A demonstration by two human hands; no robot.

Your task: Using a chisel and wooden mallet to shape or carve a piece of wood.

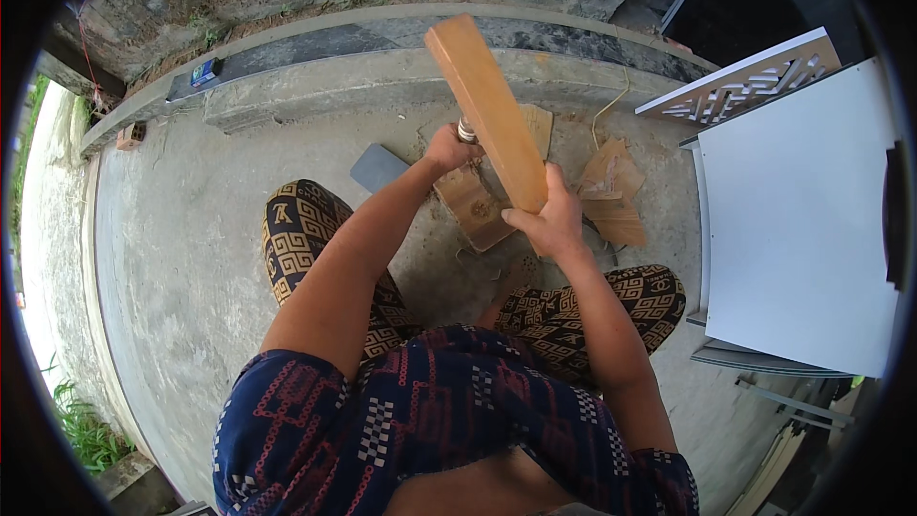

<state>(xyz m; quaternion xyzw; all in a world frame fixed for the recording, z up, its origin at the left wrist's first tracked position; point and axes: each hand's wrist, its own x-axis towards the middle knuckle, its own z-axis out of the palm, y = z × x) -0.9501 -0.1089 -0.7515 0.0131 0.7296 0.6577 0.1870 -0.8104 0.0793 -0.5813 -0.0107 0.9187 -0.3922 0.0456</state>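
A long, smooth, orange-brown wooden block (492,115) is tilted up in front of me, its far end leaning left. My right hand (552,217) is closed round its near end, thumb across the face. Along the block's left side, my left hand (453,149) is closed on a silver cylindrical thing (466,129). The block hides part of that thing, so its kind and any contact with the wood are unclear. Below the hands lies a brown wooden piece (466,203) with a dark round mark. A grey flat sheet (379,169) rests to its left.
Torn cardboard (613,177) lies on the concrete floor right of the block. A low concrete ledge (315,100) runs across the far side, with a small blue box (203,73) on it. A large white panel (798,220) and a cut-out lattice panel (740,86) stand at right.
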